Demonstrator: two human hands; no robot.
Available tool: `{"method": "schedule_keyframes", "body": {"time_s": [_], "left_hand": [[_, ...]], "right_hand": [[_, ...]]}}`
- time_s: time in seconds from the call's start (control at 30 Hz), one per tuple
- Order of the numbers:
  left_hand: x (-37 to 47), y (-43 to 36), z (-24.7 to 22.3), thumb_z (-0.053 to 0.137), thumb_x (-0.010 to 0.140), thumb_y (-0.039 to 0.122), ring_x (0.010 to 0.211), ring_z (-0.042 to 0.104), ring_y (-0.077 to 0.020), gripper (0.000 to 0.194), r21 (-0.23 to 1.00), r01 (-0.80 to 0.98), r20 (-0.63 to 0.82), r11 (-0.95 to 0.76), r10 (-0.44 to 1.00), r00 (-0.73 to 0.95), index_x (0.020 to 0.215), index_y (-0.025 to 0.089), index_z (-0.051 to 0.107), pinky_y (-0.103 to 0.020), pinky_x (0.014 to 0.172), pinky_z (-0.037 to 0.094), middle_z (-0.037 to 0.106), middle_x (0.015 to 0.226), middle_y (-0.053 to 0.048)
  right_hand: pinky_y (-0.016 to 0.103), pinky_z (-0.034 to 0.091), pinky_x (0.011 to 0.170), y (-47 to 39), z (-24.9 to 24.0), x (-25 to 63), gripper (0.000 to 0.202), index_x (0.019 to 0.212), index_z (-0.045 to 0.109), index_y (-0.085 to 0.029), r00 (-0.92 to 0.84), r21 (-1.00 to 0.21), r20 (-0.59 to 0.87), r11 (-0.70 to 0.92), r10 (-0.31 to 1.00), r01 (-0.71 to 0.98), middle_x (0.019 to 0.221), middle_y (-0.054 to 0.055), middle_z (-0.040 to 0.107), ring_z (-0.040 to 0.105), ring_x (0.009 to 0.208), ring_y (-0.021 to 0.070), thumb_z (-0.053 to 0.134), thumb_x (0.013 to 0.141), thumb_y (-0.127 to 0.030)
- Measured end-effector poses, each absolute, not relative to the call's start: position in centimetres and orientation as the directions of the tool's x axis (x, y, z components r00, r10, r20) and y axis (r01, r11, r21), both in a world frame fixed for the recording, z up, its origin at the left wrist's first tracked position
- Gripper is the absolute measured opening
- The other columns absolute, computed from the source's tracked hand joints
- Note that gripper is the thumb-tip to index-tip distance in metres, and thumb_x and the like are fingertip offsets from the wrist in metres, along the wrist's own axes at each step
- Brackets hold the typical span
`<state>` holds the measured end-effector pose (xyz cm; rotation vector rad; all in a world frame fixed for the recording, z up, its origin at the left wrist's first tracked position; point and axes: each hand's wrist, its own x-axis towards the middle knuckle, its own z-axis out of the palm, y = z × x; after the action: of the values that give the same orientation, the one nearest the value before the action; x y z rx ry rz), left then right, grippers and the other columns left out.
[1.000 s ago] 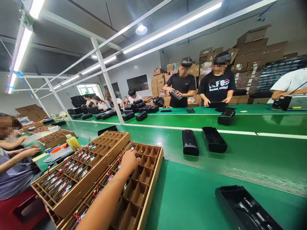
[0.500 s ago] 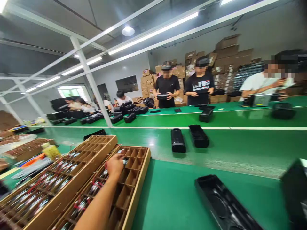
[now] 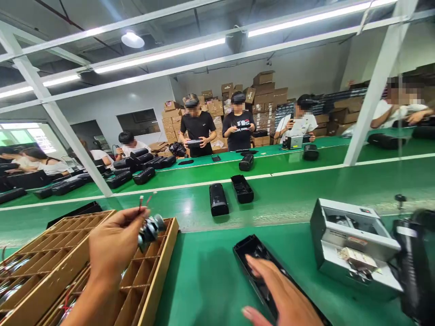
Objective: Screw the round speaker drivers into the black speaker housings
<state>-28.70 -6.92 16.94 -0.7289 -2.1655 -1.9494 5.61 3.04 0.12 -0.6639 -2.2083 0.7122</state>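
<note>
A: Right hand (image 3: 288, 301) was cut off at the bottom edge and covered part of the black tray (image 3: 253, 253).

B: Left hand (image 3: 113, 244) hid most of the small speaker (image 3: 151, 228); divider box (image 3: 149, 294) ran off frame below it.

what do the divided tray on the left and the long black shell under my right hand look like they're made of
Divided tray: looks like brown cardboard, matte, with thin slotted dividers and raw, fibrous-looking edges.
Long black shell: probably moulded plastic, with a dull sheen, rounded corners and formed ribs inside; the right hand hovers over it.
Small part in the left hand: shiny grey, likely metal, with thin red leads.
</note>
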Motion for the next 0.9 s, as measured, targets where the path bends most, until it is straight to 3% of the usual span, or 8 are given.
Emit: {"method": "schedule_keyframes", "body": {"time_s": [0.1, 0.23, 0.3, 0.43, 0.5, 0.67, 0.77, 0.9], "left_hand": [[-22.7, -4.5, 14.3, 0.098, 0.052, 0.048, 0.068, 0.071, -0.0186, 0.055, 0.971, 0.205, 0.24, -0.127, 0.418, -0.876, 0.092, 0.014, 0.081, -0.032, 0.065, 0.061, 0.078, 0.078, -0.003], [-17.1, -2.6, 9.7, 0.104, 0.046, 0.042, 0.064, 0.071, -0.0165, 0.061, 0.961, -0.117, 0.034, -0.251, 0.525, -0.85, 0.094, 0.013, 0.08, -0.029, 0.062, 0.061, 0.079, 0.081, -0.004], [-15.8, -2.2, 7.7, 0.102, 0.055, 0.037, 0.064, 0.071, -0.0149, 0.054, 0.921, -0.257, -0.065, -0.293, 0.536, -0.842, 0.097, 0.013, 0.078, -0.026, 0.058, 0.06, 0.079, 0.085, -0.005], [-14.8, -1.2, 4.2, 0.08, 0.092, 0.025, 0.066, 0.067, -0.0095, 0.019, 0.816, -0.446, -0.194, -0.367, 0.553, -0.81, 0.105, 0.014, 0.072, -0.023, 0.061, 0.059, 0.075, 0.09, -0.001], [-14.7, -0.6, 2.7, 0.07, 0.101, 0.026, 0.067, 0.065, -0.0095, 0.014, 0.772, -0.5, -0.226, -0.393, 0.565, -0.793, 0.11, 0.015, 0.07, -0.025, 0.063, 0.059, 0.071, 0.089, 0.001], [-17.2, 0.3, 0.1, 0.068, 0.102, 0.037, 0.069, 0.063, -0.0107, 0.023, 0.741, -0.528, -0.229, -0.415, 0.582, -0.78, 0.114, 0.017, 0.067, -0.027, 0.065, 0.059, 0.068, 0.092, 0.001], [-19.7, 0.0, -0.9, 0.066, 0.103, 0.043, 0.072, 0.064, -0.0117, 0.027, 0.787, -0.484, -0.234, -0.382, 0.541, -0.808, 0.113, 0.017, 0.067, -0.029, 0.066, 0.059, 0.069, 0.096, -0.001], [-21.9, -1.2, -2.0, 0.064, 0.103, 0.049, 0.076, 0.066, -0.0133, 0.033, 0.897, -0.381, -0.254, -0.222, 0.449, -0.857, 0.113, 0.017, 0.067, -0.032, 0.07, 0.06, 0.07, 0.099, -0.002]], "right_hand": [[0.045, 0.061, 0.099, 3.6, 4.6, 1.1, 0.106, 0.17, 0.024, -0.039, -0.676, -0.882, 0.322, 0.47, 0.663, 0.041, 0.166, 0.01, 0.046, 0.068, 0.124, 0.031, 0.086, 0.085, -0.038], [0.042, 0.06, 0.095, 4.0, 5.9, -1.6, 0.072, 0.154, 0.052, -0.03, -0.727, -0.965, 0.26, 0.195, 0.636, -0.174, 0.139, 0.008, 0.069, 0.071, 0.107, 0.0261, 0.082, 0.09, -0.038], [0.043, 0.058, 0.099, 4.2, 5.1, -1.3, 0.058, 0.145, 0.06, -0.027, -0.713, -0.966, 0.25, 0.125, 0.654, -0.224, 0.128, 0.007, 0.074, 0.072, 0.106, 0.0264, 0.08, 0.091, -0.037], [0.046, 0.054, 0.111, 4.6, 3.1, -0.2, 0.056, 0.146, 0.06, -0.023, -0.67, -0.964, 0.223, 0.06, 0.708, -0.258, 0.134, 0.01, 0.073, 0.071, 0.12, 0.0286, 0.075, 0.096, -0.042], [0.047, 0.053, 0.114, 4.7, 2.5, 0.2, 0.06, 0.148, 0.058, -0.022, -0.646, -0.963, 0.207, 0.037, 0.735, -0.266, 0.136, 0.011, 0.073, 0.071, 0.122, 0.0289, 0.074, 0.097, -0.047], [0.047, 0.058, 0.109, 4.5, 2.5, 2.0, 0.063, 0.15, 0.057, -0.027, -0.579, -0.951, 0.196, 0.008, 0.791, -0.31, 0.138, 0.01, 0.072, 0.073, 0.118, 0.0279, 0.072, 0.097, -0.058], [0.047, 0.048, 0.122, 5.0, 2.9, 4.2, 0.059, 0.148, 0.059, -0.029, -0.498, -0.931, 0.246, 0.06, 0.832, -0.36, 0.143, 0.008, 0.071, 0.069, 0.13, 0.0266, 0.074, 0.098, -0.056], [0.05, 0.046, 0.126, 6.2, 3.2, 6.9, 0.067, 0.153, 0.057, -0.026, -0.499, -0.95, 0.232, 0.084, 0.835, -0.301, 0.151, 0.012, 0.066, 0.064, 0.139, 0.0288, 0.077, 0.096, -0.053]]}}
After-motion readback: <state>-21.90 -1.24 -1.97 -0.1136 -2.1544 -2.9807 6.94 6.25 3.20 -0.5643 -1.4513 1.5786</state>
